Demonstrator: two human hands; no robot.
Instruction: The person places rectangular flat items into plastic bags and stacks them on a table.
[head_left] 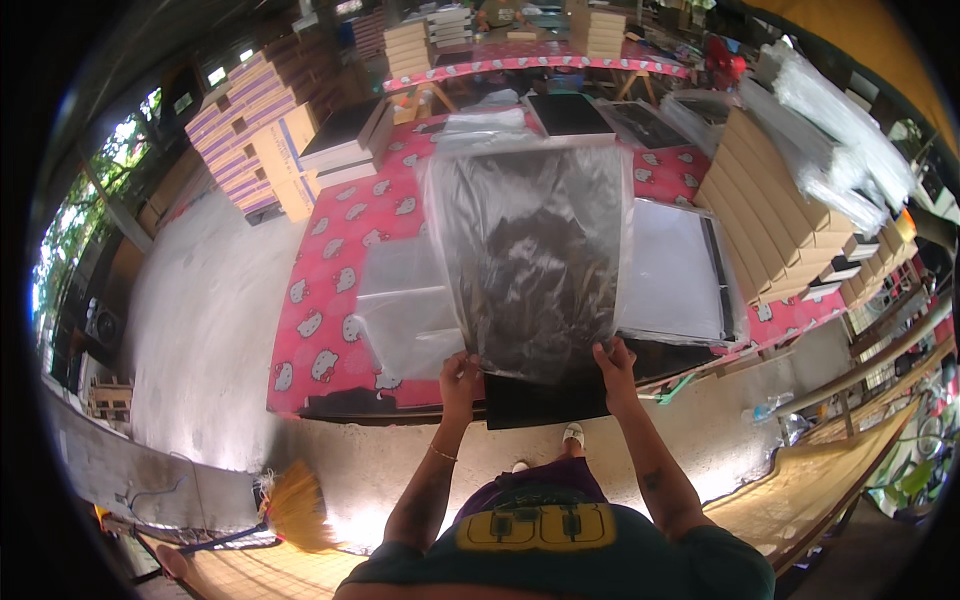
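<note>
Both my hands are closed on the near corners of a large clear plastic bag (540, 250), pinching its edge. My left hand (460, 378) grips the left corner and my right hand (612, 368) the right one. Dark colour shows through the shiny film; whether it lies inside or under the bag I cannot tell. A flat black panel (545, 402) sticks out below the bag's near edge. Left of the bag lie flat clear plastic sleeves (405, 305). On its right rests a white sheet-like stack (670, 270) in clear plastic with a black edge.
A pink cartoon-cat cloth (325, 290) covers the table. Black-topped white stacks (350, 135) stand at its far left, tan cartons (765, 205) and plastic-wrapped bundles (840, 120) at the right. More cartons (260, 140) are piled beyond the left edge. A broom (300, 505) lies lower left.
</note>
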